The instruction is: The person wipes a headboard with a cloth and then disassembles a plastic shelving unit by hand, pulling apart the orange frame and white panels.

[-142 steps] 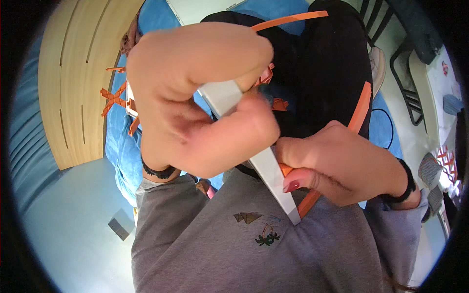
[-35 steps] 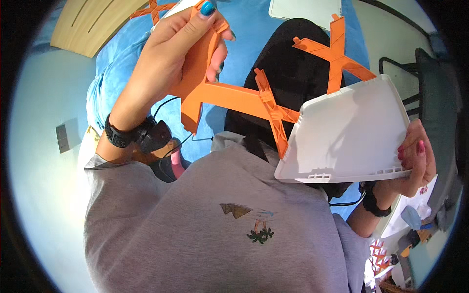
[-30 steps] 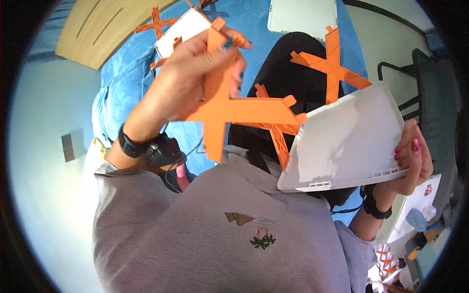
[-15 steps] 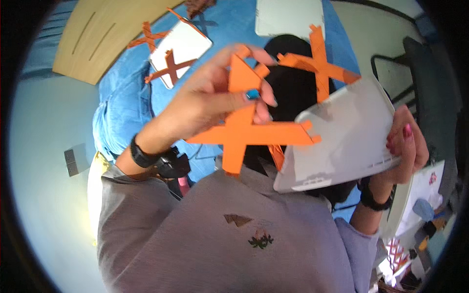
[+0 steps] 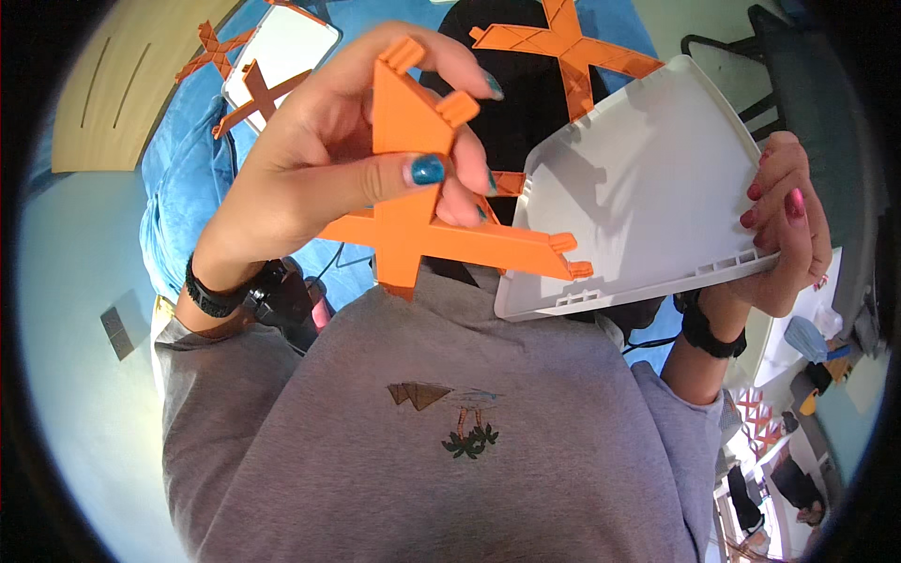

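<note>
My left hand (image 5: 310,155) grips an orange X-shaped plastic piece (image 5: 405,225), thumb on its face and fingers curled behind. Small clip-like tabs stick out at the ends of two of its arms. My right hand (image 5: 793,220) holds the right edge of a white rectangular plastic panel (image 5: 648,188) with a raised rim and small slots along its lower side. One arm of the orange piece reaches in front of the panel's left part; whether they touch I cannot tell. Just beyond the panel lies another orange X-shaped piece (image 5: 574,49), over something black.
On the blue blanket (image 5: 178,188) at the far left, a second white panel (image 5: 314,42) lies with orange X-shaped pieces (image 5: 261,94) on and beside it. A wooden board (image 5: 113,84) stands farther left. At right are a dark chair frame (image 5: 741,47) and a white surface with assorted items.
The orange piece in my left hand has shifted left and slightly up, tilting a little. The panel in my right hand has turned so its inner face shows more. The whole view has shifted.
</note>
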Demonstrator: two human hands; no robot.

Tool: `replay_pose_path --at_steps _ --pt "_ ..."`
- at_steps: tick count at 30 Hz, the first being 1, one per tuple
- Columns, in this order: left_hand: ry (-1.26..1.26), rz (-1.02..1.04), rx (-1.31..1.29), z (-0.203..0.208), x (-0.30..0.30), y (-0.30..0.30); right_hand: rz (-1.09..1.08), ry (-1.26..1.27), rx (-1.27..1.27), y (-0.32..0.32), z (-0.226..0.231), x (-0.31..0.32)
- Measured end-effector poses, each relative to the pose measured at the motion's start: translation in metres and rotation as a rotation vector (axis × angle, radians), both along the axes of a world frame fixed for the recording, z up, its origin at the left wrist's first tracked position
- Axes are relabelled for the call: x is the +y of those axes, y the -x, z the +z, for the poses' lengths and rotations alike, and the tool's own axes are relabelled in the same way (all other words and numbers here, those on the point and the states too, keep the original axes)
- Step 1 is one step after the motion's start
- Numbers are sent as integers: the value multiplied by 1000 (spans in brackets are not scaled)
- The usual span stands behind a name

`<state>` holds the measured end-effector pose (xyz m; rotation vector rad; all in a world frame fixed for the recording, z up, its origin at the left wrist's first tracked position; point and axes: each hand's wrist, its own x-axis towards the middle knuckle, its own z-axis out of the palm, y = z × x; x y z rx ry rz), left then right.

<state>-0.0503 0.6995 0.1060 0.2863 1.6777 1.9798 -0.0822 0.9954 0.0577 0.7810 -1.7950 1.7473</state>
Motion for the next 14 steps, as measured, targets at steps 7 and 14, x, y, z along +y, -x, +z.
replay_pose_path --at_steps 7,14 --pt "-14 -173 49 -14 14 -3 -10 -63 23 -2 -1 7" --pt "-18 -97 -116 -15 13 -1 -64 -8 -22 -6 -5 4"
